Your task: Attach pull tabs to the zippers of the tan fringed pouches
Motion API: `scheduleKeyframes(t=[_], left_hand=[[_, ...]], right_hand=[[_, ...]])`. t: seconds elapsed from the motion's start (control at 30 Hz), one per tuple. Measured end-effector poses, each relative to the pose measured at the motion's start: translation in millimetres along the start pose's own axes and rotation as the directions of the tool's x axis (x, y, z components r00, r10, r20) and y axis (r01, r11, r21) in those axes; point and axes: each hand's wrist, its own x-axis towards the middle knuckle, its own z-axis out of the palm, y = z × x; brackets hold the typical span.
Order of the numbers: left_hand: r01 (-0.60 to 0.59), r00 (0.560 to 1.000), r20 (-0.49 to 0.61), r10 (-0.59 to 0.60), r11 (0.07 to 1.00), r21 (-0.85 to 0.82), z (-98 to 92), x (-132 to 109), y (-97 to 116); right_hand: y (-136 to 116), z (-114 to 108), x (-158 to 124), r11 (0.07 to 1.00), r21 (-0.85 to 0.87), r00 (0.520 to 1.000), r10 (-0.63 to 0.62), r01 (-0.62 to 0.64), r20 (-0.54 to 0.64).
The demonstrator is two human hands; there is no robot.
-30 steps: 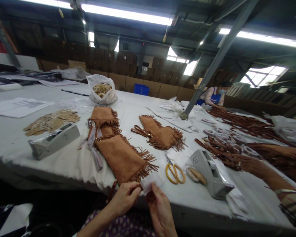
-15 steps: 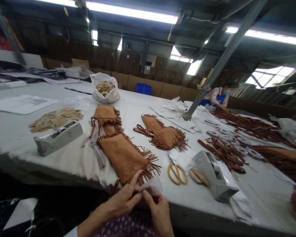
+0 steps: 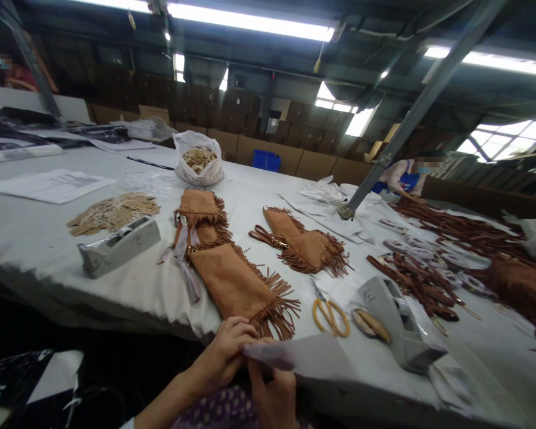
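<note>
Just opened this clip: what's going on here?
At the front edge of a white-covered table, the wearer's left hand and right hand meet at one end of a thin whitish sheet. The right hand pinches it; whether the left does too is unclear. A brown fringed pouch lies just beyond the left hand, with yellow-handled scissors and a tape dispenser to its right. Farther back, a co-worker leans over the table.

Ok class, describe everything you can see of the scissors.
The scissors have yellow loop handles and metallic-looking blades. They lie on the white-covered table, blades pointing away from the camera, between the nearest fringed pouch and the right tape dispenser. Nobody holds them; whether the pale sheet touches the handles is unclear.
</note>
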Motion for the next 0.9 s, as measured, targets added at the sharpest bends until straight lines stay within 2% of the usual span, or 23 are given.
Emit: scheduleKeyframes(t=[0.07,0.1,0.13,0.17,0.2,0.23,0.27,0.3,0.33,0.37,0.4,0.43,0.47,0.53,0.6,0.63,0.67,0.7,0.73,0.77,0.8,0.83,0.9], left_hand=[[0.066,0.993,-0.092,-0.071,0.996,-0.060,-0.2,-5.0,-4.8],[0.136,0.973,-0.170,-0.153,0.985,-0.109,-0.9,-9.0,-7.6],[0.226,0.933,-0.242,-0.268,0.956,-0.186,-2.5,-14.1,-10.2],[0.328,0.870,-0.275,-0.409,0.897,-0.298,-4.9,-20.1,-12.2],[0.423,0.799,-0.232,-0.555,0.792,-0.439,-8.1,-27.1,-13.0],[0.500,0.736,-0.103,-0.669,0.640,-0.584,-11.7,-34.9,-12.8],[0.555,0.692,0.086,-0.717,0.452,-0.699,-15.1,-43.3,-11.5],[0.592,0.665,0.284,-0.690,0.256,-0.764,-17.9,-51.8,-9.8],[0.623,0.649,0.455,-0.610,0.084,-0.778,-19.5,-60.2,-8.2],[0.643,0.641,0.563,-0.523,-0.036,-0.765,-20.0,-68.0,-7.5],[0.656,0.637,0.614,-0.466,-0.091,-0.749,-19.5,-75.0,-8.2],[0.669,0.629,0.628,-0.458,-0.093,-0.738,-18.4,-80.9,-10.4],[0.679,0.623,0.613,-0.487,-0.053,-0.732,-17.5,-85.8,-14.1],[0.677,0.633,0.505,-0.587,0.103,-0.729,-19.6,-92.4,-23.4],[0.656,0.670,0.401,-0.625,0.245,-0.714,-30.1,-96.8,-30.2],[0.642,0.695,0.380,-0.610,0.289,-0.710,-38.3,-98.7,-31.2],[0.628,0.721,0.376,-0.582,0.319,-0.710,-47.5,-100.8,-30.4],[0.622,0.740,0.389,-0.549,0.336,-0.708,-57.0,-103.1,-28.4],[0.625,0.749,0.413,-0.518,0.346,-0.700,-65.4,-105.8,-25.7],[0.635,0.750,0.439,-0.496,0.352,-0.688,-72.1,-108.8,-23.2],[0.650,0.743,0.461,-0.486,0.355,-0.672,-76.5,-112.2,-21.4],[0.665,0.731,0.475,-0.490,0.356,-0.657,-78.2,-115.9,-20.9],[0.682,0.712,0.466,-0.526,0.360,-0.637,-74.7,-122.6,-23.4]], right_hand=[[5.4,4.2,0.5,0.999,-0.033,1.000,-0.010,0.010,0.027],[5.9,4.5,0.6,0.997,-0.065,0.999,-0.038,0.040,0.020],[5.3,4.0,0.3,0.990,-0.100,0.995,-0.098,0.098,0.013],[4.2,3.5,-0.3,0.973,-0.141,0.983,-0.182,0.185,0.030],[2.9,3.3,-1.4,0.937,-0.183,0.955,-0.288,0.297,0.075],[1.9,4.1,-3.1,0.877,-0.219,0.903,-0.405,0.429,0.145],[1.8,6.3,-5.3,0.792,-0.244,0.826,-0.513,0.560,0.233],[2.6,10.0,-8.2,0.694,-0.258,0.738,-0.594,0.672,0.320],[4.4,14.9,-11.6,0.603,-0.270,0.657,-0.645,0.751,0.390],[7.2,20.6,-15.4,0.535,-0.283,0.604,-0.668,0.796,0.436],[10.7,26.5,-19.2,0.501,-0.295,0.580,-0.673,0.814,0.459],[14.5,31.9,-22.6,0.509,-0.300,0.590,-0.656,0.806,0.471],[18.1,36.3,-25.4,0.557,-0.297,0.626,-0.619,0.776,0.475],[23.4,41.4,-27.4,0.742,-0.255,0.754,-0.476,0.621,0.453],[24.1,42.7,-24.1,0.943,-0.179,0.898,-0.193,0.281,0.395],[22.8,43.3,-20.8,0.991,-0.124,0.932,-0.001,0.049,0.362],[20.5,44.7,-16.9,0.981,-0.049,0.919,0.192,-0.186,0.344],[17.6,47.2,-12.8,0.919,0.037,0.864,0.355,-0.393,0.356],[14.4,51.0,-8.9,0.827,0.125,0.793,0.467,-0.549,0.391],[11.2,56.1,-5.6,0.730,0.207,0.730,0.529,-0.651,0.433],[8.5,62.0,-3.2,0.651,0.277,0.691,0.554,-0.707,0.463],[6.3,68.1,-1.7,0.596,0.334,0.677,0.566,-0.730,0.471],[4.1,79.1,-1.2,0.557,0.404,0.688,0.587,-0.725,0.426]])
